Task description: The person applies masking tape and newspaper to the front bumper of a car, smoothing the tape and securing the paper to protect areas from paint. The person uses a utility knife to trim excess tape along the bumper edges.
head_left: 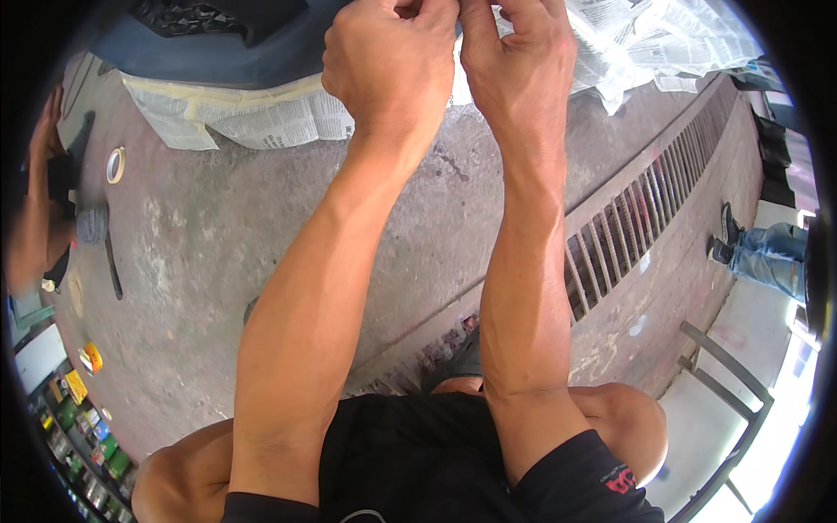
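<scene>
Both my arms stretch forward to the top edge of the picture. My left hand (392,65) is closed, its thumb and fingers pinched together. Close beside it, my right hand (523,61) is closed in a pinch too. The fingertips are cut off by the picture's edge, so what they hold cannot be made out. By my left hand lies a dark blue-grey car panel (288,61), perhaps a bumper, with a black textured inset (205,16). Newspaper (279,120) edged with pale masking tape (218,112) hangs along its lower rim; more crumpled newspaper (649,44) spreads right of my right hand.
A metal floor grate (632,227) crosses the concrete floor (436,218) at right. A roll of masking tape (115,165) lies at left, near another person's arm (37,200). At far right are someone's jeans-clad legs (767,253) and a metal frame (728,366); cans (87,427) fill the lower left.
</scene>
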The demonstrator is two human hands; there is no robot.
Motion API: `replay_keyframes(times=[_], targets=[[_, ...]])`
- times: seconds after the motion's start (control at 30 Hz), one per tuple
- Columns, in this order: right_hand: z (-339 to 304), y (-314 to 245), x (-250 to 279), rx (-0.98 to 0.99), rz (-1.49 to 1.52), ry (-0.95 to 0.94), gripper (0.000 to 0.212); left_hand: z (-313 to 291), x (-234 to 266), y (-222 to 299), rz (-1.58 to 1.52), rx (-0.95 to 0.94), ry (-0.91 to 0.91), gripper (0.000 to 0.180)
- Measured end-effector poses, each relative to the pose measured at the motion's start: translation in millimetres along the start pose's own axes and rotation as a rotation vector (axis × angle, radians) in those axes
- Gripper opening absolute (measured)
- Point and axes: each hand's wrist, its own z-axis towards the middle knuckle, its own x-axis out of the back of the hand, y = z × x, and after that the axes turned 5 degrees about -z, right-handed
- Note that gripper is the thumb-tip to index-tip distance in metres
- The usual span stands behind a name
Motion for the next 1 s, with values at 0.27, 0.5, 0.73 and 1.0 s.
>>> replay_keyframes(times=[0.27,0.5,0.73,1.0], targets=[[8.1,16.8,-6.7,0.108,-0.049,0.052,0.018,6.1,0.5,6.9,-0.057,0.089,-0.045,0.033],[9.8,22.8,-8.3,0.160,-0.130,0.115,0.019,7.5,1.4,7.4,-0.022,0.088,-0.059,0.033],[18.1,4.0,1.5,-0.034,-0.154,0.065,0.016,7.9,1.4,16.9,-0.111,0.195,-0.046,0.031],[9.0,16.7,4.5,-0.546,0.286,-0.069,0.016,-0.8,12.4,-27.2,-0.105,0.126,-0.174,0.027]])
